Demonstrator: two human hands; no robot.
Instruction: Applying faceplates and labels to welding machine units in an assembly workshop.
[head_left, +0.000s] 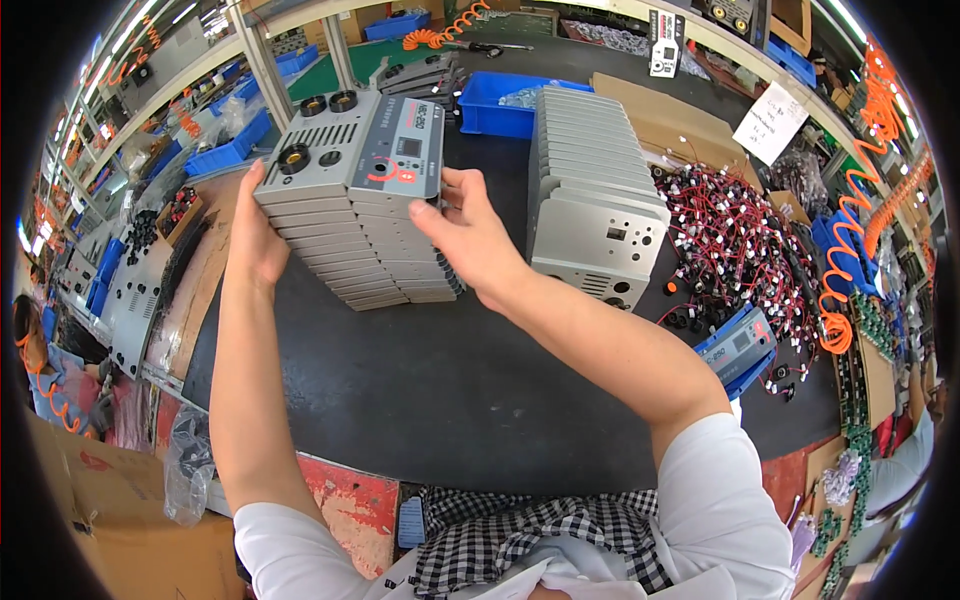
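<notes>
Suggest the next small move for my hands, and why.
Probably press gently inward to square the stack of grey panels before releasing it: it is many layers high, with the left hand at its left side and the right hand at its upper right edge.

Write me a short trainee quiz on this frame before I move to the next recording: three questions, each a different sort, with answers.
1. True or false: the left hand and the right hand both touch the stack of grey panels.

2. Which colour is the bin near the far end of the row of standing panels?
A) green
B) blue
C) red

3. What lies heaped just to the right of that row?

Key:
1. True
2. B
3. A tangled heap of red and black wires
</notes>
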